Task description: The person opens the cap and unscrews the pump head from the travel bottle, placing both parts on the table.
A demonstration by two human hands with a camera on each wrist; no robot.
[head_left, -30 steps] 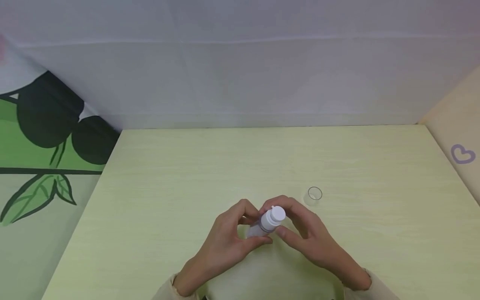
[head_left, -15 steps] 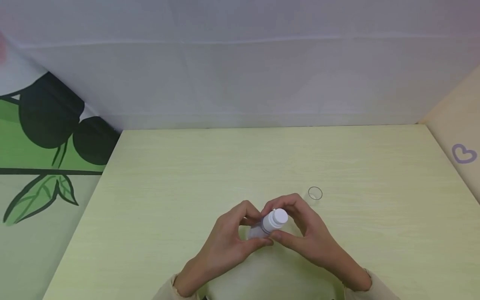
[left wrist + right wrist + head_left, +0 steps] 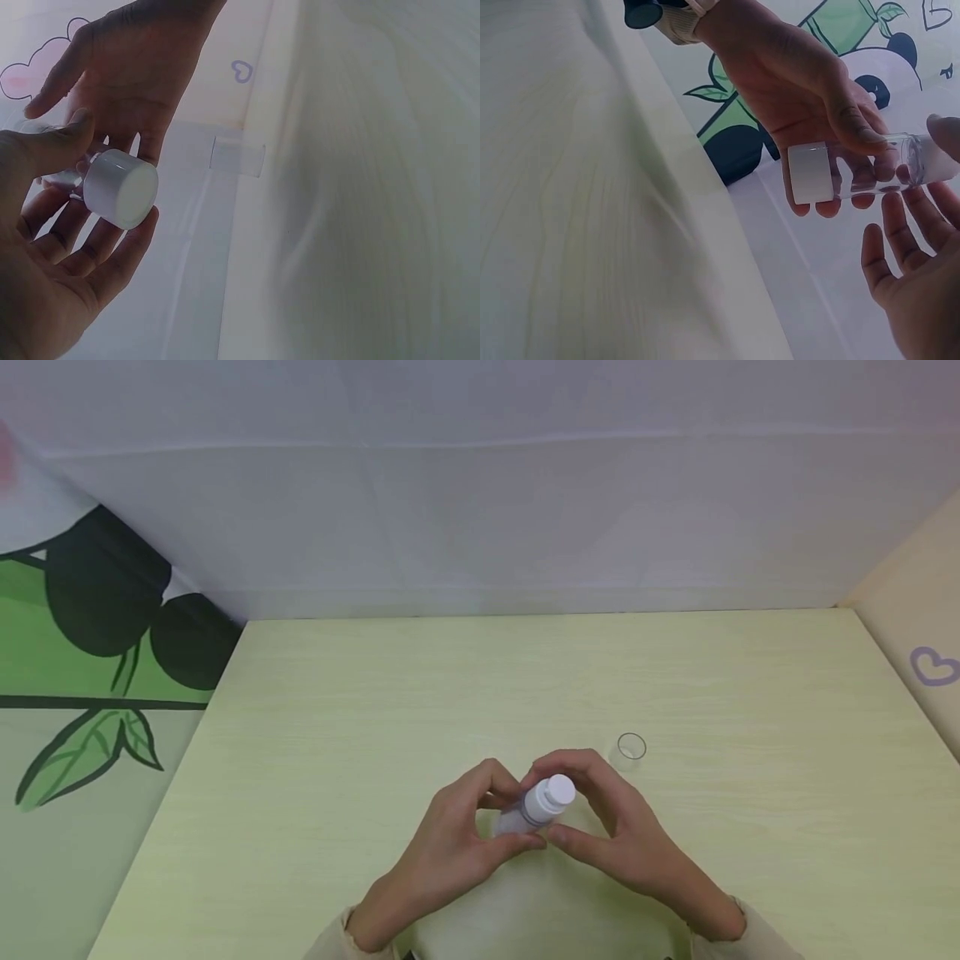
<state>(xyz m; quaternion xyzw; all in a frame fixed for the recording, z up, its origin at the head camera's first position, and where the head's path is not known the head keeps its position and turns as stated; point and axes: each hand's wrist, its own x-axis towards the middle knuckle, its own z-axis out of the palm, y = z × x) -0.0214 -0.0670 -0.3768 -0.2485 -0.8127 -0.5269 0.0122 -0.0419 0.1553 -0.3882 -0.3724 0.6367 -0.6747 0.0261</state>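
A small pump bottle (image 3: 547, 800) with a white top is held tilted between both hands above the table. My left hand (image 3: 453, 839) grips its body, thumb in front and fingers behind. In the right wrist view the bottle's white base (image 3: 810, 174) and clear body show, with the left thumb pressed on the body. My right hand (image 3: 611, 827) curls around the white neck, index finger behind it and thumb at its near side. Beyond the right hand, a small clear cylindrical cap (image 3: 632, 747) sits on the table; the left wrist view shows the same clear cap (image 3: 237, 156).
The pale wooden table (image 3: 375, 710) reaches back to a grey-white cloth wall (image 3: 480, 527). A printed panel with green and black shapes (image 3: 97, 602) borders the left side. On the right stands a beige panel with a purple heart (image 3: 933, 667).
The bottle's white top has shifted slightly to the right. My right thumb and fingertips have moved a little around the neck. The left hand keeps its grip, and the clear cap stays in place.
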